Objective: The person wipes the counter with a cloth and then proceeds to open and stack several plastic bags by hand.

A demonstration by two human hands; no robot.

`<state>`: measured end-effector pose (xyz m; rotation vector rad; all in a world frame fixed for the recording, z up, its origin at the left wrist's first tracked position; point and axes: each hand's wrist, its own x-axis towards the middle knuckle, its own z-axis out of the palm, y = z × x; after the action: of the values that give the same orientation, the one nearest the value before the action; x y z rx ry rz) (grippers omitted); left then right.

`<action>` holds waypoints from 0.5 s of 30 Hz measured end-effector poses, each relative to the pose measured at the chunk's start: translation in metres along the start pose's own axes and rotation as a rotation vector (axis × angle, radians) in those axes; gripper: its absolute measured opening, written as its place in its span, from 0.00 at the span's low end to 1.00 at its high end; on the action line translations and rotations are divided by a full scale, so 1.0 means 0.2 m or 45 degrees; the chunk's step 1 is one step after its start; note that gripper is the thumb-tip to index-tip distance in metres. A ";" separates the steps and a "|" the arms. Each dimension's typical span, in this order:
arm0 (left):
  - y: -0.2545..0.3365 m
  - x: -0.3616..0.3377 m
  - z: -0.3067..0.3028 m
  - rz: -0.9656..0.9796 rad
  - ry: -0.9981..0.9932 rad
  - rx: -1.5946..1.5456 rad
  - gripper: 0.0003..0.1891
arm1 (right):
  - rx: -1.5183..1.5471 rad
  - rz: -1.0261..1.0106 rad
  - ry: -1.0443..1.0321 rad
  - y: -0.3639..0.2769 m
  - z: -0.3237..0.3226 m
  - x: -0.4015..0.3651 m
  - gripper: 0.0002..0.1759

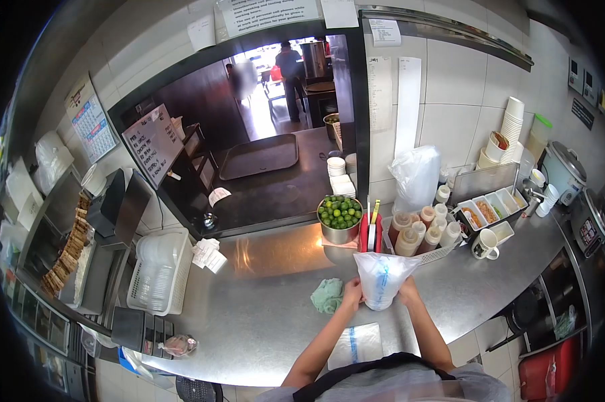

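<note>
A clear plastic bag with blue print [383, 278] stands upright on the steel counter in front of me, its mouth spread wide at the top. My left hand [353, 293] grips its lower left side with closed fingers. On the opposite side my right hand [407, 289] holds the bag, its fingertips partly hidden behind the plastic. What is inside the bag I cannot make out. A green cloth [326, 295] lies crumpled just left of my left hand. Nearer my body is a flat stack of plastic bags [356, 344] with a blue printed stripe.
Behind the bag stand a pot of green limes [340, 216], a red holder [371, 233] and a basket of squeeze bottles [420, 234]. To the right are a mug [484, 245] and topping trays [488, 210]. Leftward sits a white basket of plastic lids [158, 271]. People stand beyond the pass-through.
</note>
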<state>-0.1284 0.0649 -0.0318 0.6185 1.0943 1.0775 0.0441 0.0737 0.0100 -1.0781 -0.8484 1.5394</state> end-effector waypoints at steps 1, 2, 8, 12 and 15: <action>-0.07 -0.05 0.00 -0.053 0.073 -0.228 0.03 | 0.155 0.059 -0.007 0.07 -0.06 -0.02 0.12; -0.11 -0.11 0.01 -0.093 0.139 -0.453 0.03 | 0.311 0.105 -0.022 0.11 -0.10 -0.01 0.11; -0.01 -0.33 0.10 -0.166 0.171 -0.801 0.13 | 0.393 0.035 0.114 0.06 -0.01 -0.28 0.14; -0.15 -0.37 0.21 0.081 0.166 -0.847 0.13 | 0.424 -0.110 0.189 0.12 0.03 -0.25 0.14; -0.13 -0.46 0.29 0.107 0.277 -0.838 0.13 | 0.447 -0.151 0.177 0.09 0.06 -0.25 0.12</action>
<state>-0.0712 -0.0232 0.0048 0.0210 0.8253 1.5077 0.0308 0.0205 0.0076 -0.8508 -0.5127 1.4304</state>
